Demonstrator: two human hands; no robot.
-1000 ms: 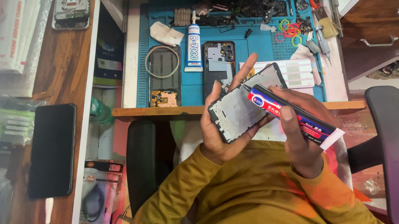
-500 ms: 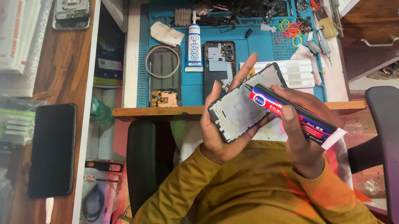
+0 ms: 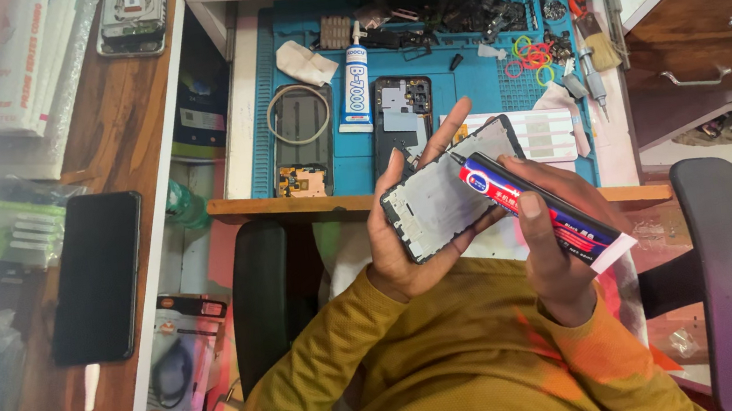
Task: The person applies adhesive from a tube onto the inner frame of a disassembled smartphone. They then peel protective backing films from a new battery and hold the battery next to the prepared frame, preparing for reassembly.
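Barely shifted since a second ago: left hand (image 3: pixel 407 228) still cradling phone frame (image 3: pixel 451 192) over the surface's (image 3: pixel 464 89) near edge, right hand (image 3: pixel 561 255) clamped on glue tube (image 3: pixel 541 209), nozzle touching frame's upper edge. Gluing seemingly under way; no bead visible yet.

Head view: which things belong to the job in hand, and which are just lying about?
In hand:
- phone frame, held in the left hand
- red and black glue tube, held in the right hand, nozzle at the frame's edge

Lying about:
- white glue tube
- opened phone on the blue mat
- coloured rubber bands
- black phone on charge
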